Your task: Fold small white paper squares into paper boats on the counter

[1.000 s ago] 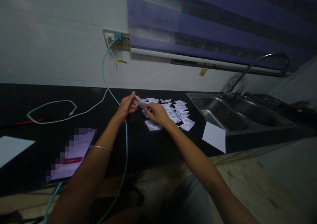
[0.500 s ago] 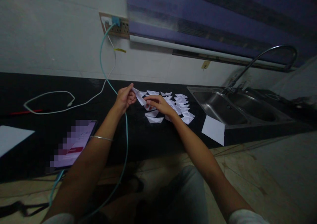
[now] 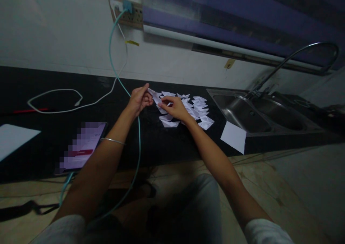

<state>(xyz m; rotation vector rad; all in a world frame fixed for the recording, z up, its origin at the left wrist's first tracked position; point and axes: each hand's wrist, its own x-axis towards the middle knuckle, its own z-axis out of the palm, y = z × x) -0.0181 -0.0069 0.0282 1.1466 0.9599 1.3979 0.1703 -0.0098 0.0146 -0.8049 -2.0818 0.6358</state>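
Between my hands, above the dark counter, is a piece of folded white paper point(image 3: 155, 96). My left hand point(image 3: 140, 99) pinches its upper left end between thumb and fingers, the other fingers curled. At its right side, the thumb and fingers of my right hand point(image 3: 174, 107) are closed on the paper; the exact grip is small and dim. Several folded paper boats point(image 3: 199, 107) stand in rows just beyond and to the right of my right hand, which hides some of them. Two more boats point(image 3: 171, 124) lie in front of it.
A flat paper sheet point(image 3: 234, 137) lies by the steel sink point(image 3: 239, 118) with a curved faucet point(image 3: 291, 59). On the left are a tablet point(image 3: 86, 147), another sheet point(image 3: 16, 138) and a white cable point(image 3: 54, 90). A teal cable point(image 3: 139, 143) crosses the counter under my left wrist.
My right fingers have come onto the folded paper, where they were slightly lower and looser before. My left hand keeps its pinch. The whole view has shifted a little.
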